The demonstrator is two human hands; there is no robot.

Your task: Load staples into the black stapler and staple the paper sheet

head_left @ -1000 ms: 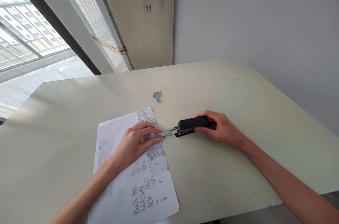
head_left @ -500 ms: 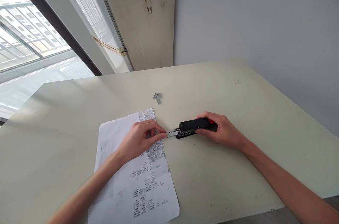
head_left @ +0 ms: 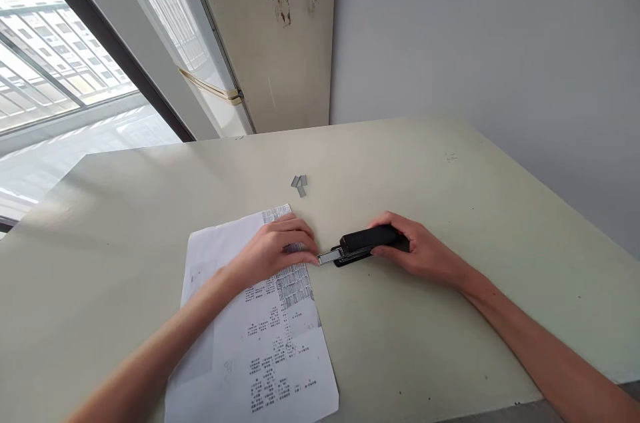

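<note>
A black stapler point(head_left: 373, 238) lies on the table with a silver staple tray point(head_left: 330, 256) sticking out of its left end. My right hand point(head_left: 425, 250) is wrapped round the stapler's right half, hiding its back end. At the tray's outer tip, the thumb and fingers of my left hand point(head_left: 283, 246) come together, closed on the metal end. Below my left hand lie printed paper sheets point(head_left: 285, 356), partly covered by the hand and forearm. Beyond both hands, several small grey staple strips point(head_left: 300, 184) rest in a little cluster.
The pale table point(head_left: 450, 343) spans the view. A grey wall point(head_left: 475, 30) borders it on the right, with a stained beige panel point(head_left: 295, 63) behind. On the left are a dark-framed glass window point(head_left: 50, 63) and a cord tied point(head_left: 213, 86) near the panel.
The fingers of my left hand have loosened and lifted a little, moving slightly right with the tray's end. Less tray shows outside the stapler. My right hand keeps its grip.
</note>
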